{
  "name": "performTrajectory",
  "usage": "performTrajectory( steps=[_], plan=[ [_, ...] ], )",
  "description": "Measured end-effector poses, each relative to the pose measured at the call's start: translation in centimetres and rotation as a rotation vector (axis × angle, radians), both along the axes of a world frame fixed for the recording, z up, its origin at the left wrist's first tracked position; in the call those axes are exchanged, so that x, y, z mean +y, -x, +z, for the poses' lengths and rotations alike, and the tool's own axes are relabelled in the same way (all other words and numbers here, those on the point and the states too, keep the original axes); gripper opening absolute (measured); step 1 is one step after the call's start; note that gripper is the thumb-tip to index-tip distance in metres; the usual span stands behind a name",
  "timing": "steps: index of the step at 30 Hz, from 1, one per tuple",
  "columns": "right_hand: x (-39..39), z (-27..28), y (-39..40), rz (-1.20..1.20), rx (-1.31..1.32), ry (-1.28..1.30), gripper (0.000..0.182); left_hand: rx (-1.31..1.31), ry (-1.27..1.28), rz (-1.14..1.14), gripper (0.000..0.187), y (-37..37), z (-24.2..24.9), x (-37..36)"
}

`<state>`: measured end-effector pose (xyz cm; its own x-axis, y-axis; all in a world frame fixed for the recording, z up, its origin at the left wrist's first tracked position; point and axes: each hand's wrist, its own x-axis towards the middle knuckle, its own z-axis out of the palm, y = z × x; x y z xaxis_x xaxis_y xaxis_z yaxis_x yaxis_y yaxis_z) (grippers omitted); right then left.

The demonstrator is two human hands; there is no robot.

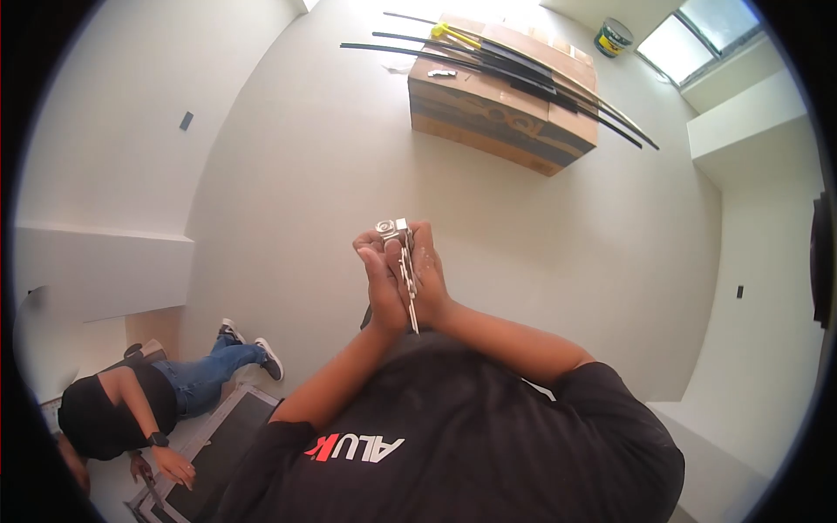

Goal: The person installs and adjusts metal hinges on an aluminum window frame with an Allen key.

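Observation:
In front of my chest, a bundle of silver metal fittings [402, 228] is pressed between both palms. Its top end has a round scroll-like part and a small square block; thin pale metal strips run down toward my wrists. My left hand [381, 283] is closed along the left side of the bundle, thumb against it. From the right, my right hand [428, 275] grips it with fingers pointing forward. What kind of fittings these are, I cannot make out. Parts of the strips are hidden by the palms.
Ahead lies a large cardboard box [497, 131] with long black strips [514, 73], a yellow tool [453, 35] and a small metal piece [442, 74] on top. A bucket [613, 37] stands behind it. At lower left, another person [131, 401] works beside a dark framed panel [222, 444].

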<state>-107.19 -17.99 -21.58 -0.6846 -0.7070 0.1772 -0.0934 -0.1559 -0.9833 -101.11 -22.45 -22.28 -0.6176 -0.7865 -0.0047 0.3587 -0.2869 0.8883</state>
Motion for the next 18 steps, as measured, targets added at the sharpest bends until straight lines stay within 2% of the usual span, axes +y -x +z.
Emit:
performTrajectory(
  steps=[2, 4, 5, 6, 8, 10, 13, 14, 16, 17, 18],
  plan=[
    [-3.7, -1.2, 5.3, 0.057, -0.011, -0.02, 0.025, 0.105, -0.095, 0.018, 0.062, 5.0, -2.1, -3.8],
    [-7.4, -1.2, 10.7, 0.119, 0.065, -0.18, 0.026, 0.001, -0.282, 0.078, 0.061, 9.5, -2.7, -7.2],
    [-9.0, -3.0, 13.3, 0.238, -0.275, -0.18, 0.026, -0.004, -0.31, 0.09, 0.061, 10.6, -3.2, -8.5],
    [-10.4, -4.5, 15.7, 0.246, -0.275, -0.197, 0.026, -0.096, -0.363, 0.106, 0.055, 11.6, -4.2, -10.4],
    [-13.1, -7.8, 21.4, 0.037, -0.385, -0.439, 0.029, -0.266, -0.455, 0.136, 0.044, 14.0, -5.6, -14.8],
    [-15.7, -15.6, 29.2, -0.149, -0.046, -0.401, 0.038, -0.348, -0.552, 0.252, 0.038, 14.7, -6.4, -17.5],
    [-18.5, -19.7, 41.7, -0.124, 0.111, -0.715, 0.036, -0.466, -0.66, 0.466, 0.038, 10.7, -10.8, -18.6],
    [-19.6, -21.5, 45.7, -0.119, 0.205, -0.77, 0.033, -0.574, -0.669, 0.544, 0.04, 8.7, -12.5, -18.0],
    [-21.1, -30.3, 54.7, -0.08, 0.556, -0.89, 0.027, -0.793, -0.747, 0.79, 0.045, 5.8, -14.6, -14.8],
    [-22.1, -32.3, 58.5, -0.019, 0.634, -0.977, 0.026, -0.872, -0.799, 0.817, 0.054, 2.6, -16.4, -12.0],
    [-22.9, -34.5, 61.4, 0.049, 0.71, -1.064, 0.025, -0.979, -0.841, 0.949, 0.056, 1.5, -16.7, -8.7]
  ],
)
